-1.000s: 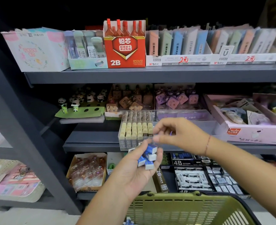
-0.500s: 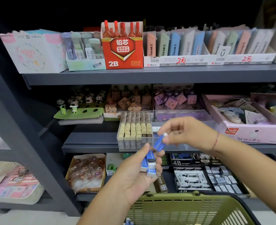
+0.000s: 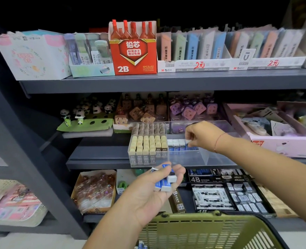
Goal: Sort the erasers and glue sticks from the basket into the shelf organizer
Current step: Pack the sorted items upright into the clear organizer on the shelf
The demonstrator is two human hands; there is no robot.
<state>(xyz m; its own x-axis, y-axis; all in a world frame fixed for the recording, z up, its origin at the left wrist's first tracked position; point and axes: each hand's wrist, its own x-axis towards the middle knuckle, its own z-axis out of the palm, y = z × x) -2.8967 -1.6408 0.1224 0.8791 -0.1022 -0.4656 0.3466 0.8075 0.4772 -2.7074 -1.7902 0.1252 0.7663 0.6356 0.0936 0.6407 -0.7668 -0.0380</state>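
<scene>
Down at the bottom edge the green basket is seen. Just above it, a small stack of erasers is gripped in the left hand. Farther back, mid-frame, the single eraser that was pinched right over that stack half a second ago is now held, still pinched by the right hand, at the end of the row in the clear organizer. So one more is nearly filed, and a handful is left.
</scene>
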